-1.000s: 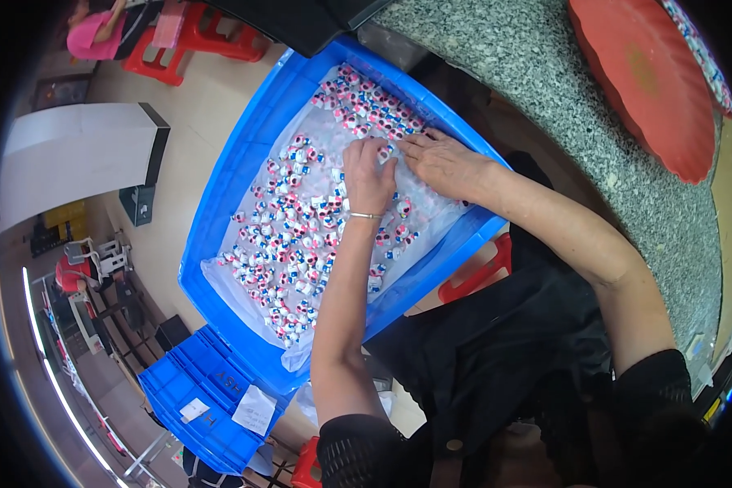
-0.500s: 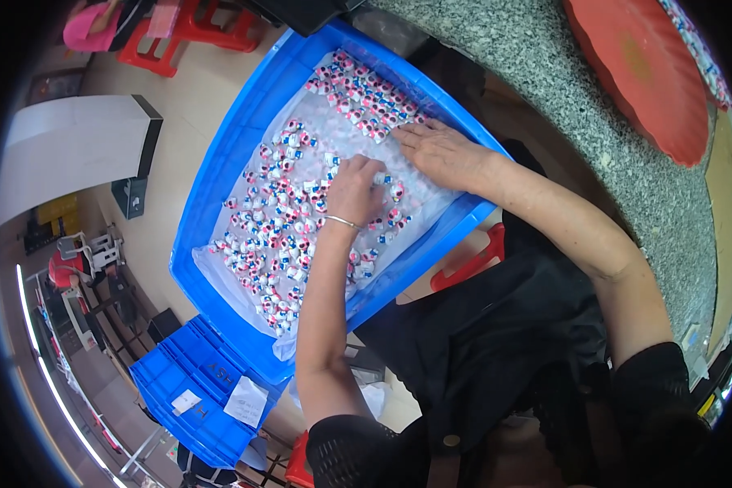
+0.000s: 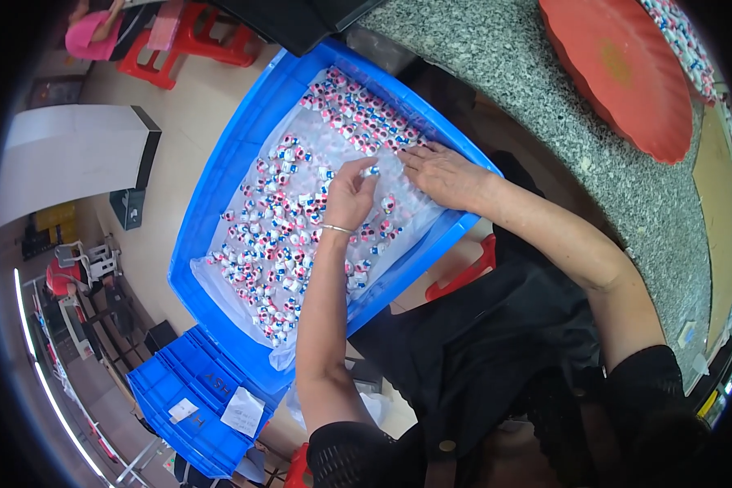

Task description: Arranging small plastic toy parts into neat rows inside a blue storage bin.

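Note:
A large blue plastic crate [image 3: 189, 220], lined with a thin white plastic sheet [image 3: 215, 281], holds many small white, pink and blue figurines [image 3: 272, 264]. Between the thumb and fingers of my left hand [image 3: 350, 195] is one small figurine [image 3: 371, 172], lifted over the liner. My right hand [image 3: 449, 175] lies over the crate's right side with its fingers stretched out. Its fingertips reach the edge of a tightly packed group of figurines [image 3: 370, 114] at the far end. Nearer figurines lie loosely scattered, some beneath my left wrist.
A speckled stone counter [image 3: 496, 61] runs along the right, bearing a red fluted tray [image 3: 626, 81] and more figurines [image 3: 683, 41]. Blue crates [image 3: 195, 407] stand at the lower left. Red stools [image 3: 220, 37] and a person in pink [image 3: 96, 37] are at the far left.
My left hand has risen slightly from among the figurines, and the one in its fingers now shows. My right hand has shifted a little within the crate. The whole view has tilted slightly.

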The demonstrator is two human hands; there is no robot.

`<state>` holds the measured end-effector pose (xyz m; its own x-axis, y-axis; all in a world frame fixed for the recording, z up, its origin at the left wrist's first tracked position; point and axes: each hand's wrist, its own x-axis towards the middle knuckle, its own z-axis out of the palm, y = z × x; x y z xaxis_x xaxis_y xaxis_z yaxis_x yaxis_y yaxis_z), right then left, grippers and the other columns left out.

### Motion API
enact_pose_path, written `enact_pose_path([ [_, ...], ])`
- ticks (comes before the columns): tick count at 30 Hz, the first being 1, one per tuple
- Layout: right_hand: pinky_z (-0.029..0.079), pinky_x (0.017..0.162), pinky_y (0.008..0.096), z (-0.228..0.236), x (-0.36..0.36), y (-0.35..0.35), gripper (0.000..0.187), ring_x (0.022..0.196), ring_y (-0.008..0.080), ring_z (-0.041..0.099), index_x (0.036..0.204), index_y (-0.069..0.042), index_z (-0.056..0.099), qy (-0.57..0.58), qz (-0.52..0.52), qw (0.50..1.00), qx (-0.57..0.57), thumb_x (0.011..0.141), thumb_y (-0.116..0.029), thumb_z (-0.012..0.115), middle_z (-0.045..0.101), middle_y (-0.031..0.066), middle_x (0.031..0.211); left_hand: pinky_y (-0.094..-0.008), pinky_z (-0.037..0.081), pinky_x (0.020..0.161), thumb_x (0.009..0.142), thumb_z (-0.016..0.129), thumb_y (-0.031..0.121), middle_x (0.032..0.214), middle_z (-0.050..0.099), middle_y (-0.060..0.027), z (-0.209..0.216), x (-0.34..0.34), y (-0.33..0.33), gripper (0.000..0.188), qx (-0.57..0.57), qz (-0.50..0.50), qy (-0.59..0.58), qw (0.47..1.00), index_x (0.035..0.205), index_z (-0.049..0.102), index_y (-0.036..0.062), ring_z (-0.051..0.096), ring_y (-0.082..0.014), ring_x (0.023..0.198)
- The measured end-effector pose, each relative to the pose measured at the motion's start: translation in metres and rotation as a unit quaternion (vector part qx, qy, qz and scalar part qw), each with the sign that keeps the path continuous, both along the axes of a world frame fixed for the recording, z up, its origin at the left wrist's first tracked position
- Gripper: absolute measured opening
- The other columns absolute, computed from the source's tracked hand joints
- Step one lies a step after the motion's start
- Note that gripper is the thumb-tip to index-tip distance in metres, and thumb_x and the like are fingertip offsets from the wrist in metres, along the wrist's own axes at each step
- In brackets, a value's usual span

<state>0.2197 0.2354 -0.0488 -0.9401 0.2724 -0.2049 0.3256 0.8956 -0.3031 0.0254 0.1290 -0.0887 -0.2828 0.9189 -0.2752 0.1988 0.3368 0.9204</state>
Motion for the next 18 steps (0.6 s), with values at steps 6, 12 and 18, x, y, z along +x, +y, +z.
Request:
enact_pose_path([
  [6,0.030,0.112,0.0464,0.006,0.003,0.000,0.033,0.132,0.0273,0.041,0.118,0.001,0.060,-0.024,0.030,0.999,-0.005,0.092,-0.011,0.043,0.050,0.0129,0.138,-0.0385,0.046,0.079,0.065,0.076,0.001,0.098,0.058,-0.0111,0.011,0.022,0.023,0.042,0.158,-0.083,0.411,0.894,0.104,0.060,0.0072,0.055,-0.0316,0.089],
  [12,0.031,0.112,0.0462,-0.006,0.005,0.001,0.033,0.132,0.0268,0.041,0.117,0.000,0.060,-0.003,0.023,1.000,-0.001,0.091,-0.010,0.044,0.051,0.0130,0.137,-0.0393,0.044,0.081,0.065,0.077,0.004,0.097,0.058,-0.0105,0.007,0.020,0.028,0.041,0.155,-0.071,0.409,0.896,0.101,0.058,0.0074,0.053,-0.0316,0.093],
  [18,0.034,0.109,0.0438,0.012,0.011,0.016,0.034,0.128,0.0282,0.046,0.115,0.002,0.060,0.022,0.028,0.999,0.003,0.086,-0.010,0.047,0.055,0.0152,0.131,-0.0424,0.047,0.077,0.072,0.071,0.009,0.093,0.058,-0.0147,0.026,0.015,0.003,0.025,0.087,-0.148,0.287,0.943,0.094,0.059,0.0052,0.057,-0.0343,0.086],
])
